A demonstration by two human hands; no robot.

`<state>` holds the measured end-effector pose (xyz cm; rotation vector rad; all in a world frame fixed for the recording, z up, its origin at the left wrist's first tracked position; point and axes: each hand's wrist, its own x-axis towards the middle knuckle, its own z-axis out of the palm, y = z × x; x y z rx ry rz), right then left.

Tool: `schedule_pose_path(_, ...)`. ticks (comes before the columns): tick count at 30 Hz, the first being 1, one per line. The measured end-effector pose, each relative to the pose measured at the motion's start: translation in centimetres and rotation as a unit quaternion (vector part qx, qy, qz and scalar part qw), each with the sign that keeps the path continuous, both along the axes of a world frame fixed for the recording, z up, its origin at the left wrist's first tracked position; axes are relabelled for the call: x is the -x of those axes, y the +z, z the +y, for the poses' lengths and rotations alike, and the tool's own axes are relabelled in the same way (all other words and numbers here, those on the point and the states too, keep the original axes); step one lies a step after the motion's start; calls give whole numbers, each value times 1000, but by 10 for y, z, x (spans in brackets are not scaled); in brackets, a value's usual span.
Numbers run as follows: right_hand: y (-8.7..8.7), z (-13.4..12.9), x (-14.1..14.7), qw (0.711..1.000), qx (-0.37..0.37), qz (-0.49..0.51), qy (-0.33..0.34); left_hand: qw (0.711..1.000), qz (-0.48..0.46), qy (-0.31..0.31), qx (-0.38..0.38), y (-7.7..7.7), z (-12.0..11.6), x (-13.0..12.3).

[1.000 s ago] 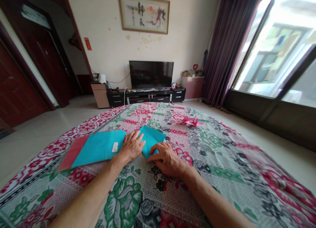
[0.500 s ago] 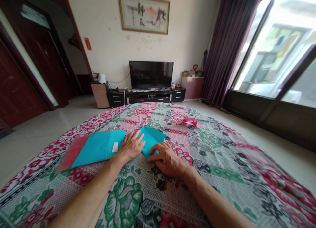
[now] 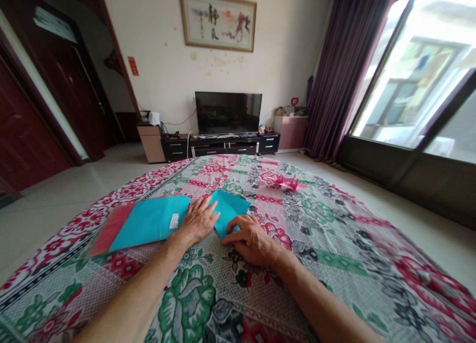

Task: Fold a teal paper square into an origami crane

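Note:
A blue sheet of origami paper [image 3: 227, 204] lies on the cloth in front of me, its outline angular as if folded. My left hand [image 3: 200, 218] rests flat across its left side, fingers stretched out. At the paper's near right edge, my right hand [image 3: 248, 238] has curled fingers, with thumb and index finger together on the paper's lower corner. Part of the paper is hidden under both hands. Left of my left hand lies a pack of blue paper [image 3: 148, 223] with a white label, overlapping a pink-red pack [image 3: 111, 234].
Pink folded paper cranes [image 3: 288, 182] stand beyond my right hand. A patterned tablecloth [image 3: 316, 293] covers the round table. Past its far edge are a television [image 3: 228, 113] on a low black cabinet [image 3: 241, 148] and a purple curtain [image 3: 330, 75].
Both hands and the blue paper keep practically the same position. Only a very slight shift of the whole view shows.

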<state>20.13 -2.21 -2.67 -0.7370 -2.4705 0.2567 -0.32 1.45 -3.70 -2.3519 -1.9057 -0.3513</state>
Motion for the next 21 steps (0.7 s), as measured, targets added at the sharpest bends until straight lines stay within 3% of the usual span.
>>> schedule_pose_path(21,-1,-1,3,999,2,-28,15,1000,4,-22,-4,3,-1,0)
